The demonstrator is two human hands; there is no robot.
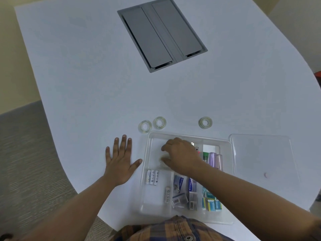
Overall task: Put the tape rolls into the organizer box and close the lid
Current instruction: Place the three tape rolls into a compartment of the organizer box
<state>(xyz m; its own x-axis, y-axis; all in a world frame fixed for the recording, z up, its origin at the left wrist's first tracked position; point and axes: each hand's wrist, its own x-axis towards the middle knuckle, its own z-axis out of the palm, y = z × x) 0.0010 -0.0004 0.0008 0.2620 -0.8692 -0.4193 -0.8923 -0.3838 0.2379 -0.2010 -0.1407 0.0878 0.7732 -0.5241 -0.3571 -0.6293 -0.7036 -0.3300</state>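
Three clear tape rolls lie on the white table just beyond the organizer box: two side by side (145, 126) (159, 122) at its far left corner and one (205, 122) further right. The clear organizer box (175, 135) stands open in front of me. Its clear lid (264, 153) lies flat on the table to its right. My right hand (180, 155) reaches into the box's far left compartment, fingers curled around a pale, blurred tape roll (163, 157). My left hand (119, 160) rests flat on the table left of the box, fingers spread, holding nothing.
The box's other compartments hold batteries (152, 177), small staple boxes (211, 203) and coloured tubes (212, 159). A grey cable hatch (161, 33) is set into the table further back. The table's curved edge (69, 178) runs close to my left arm, with grey carpet below.
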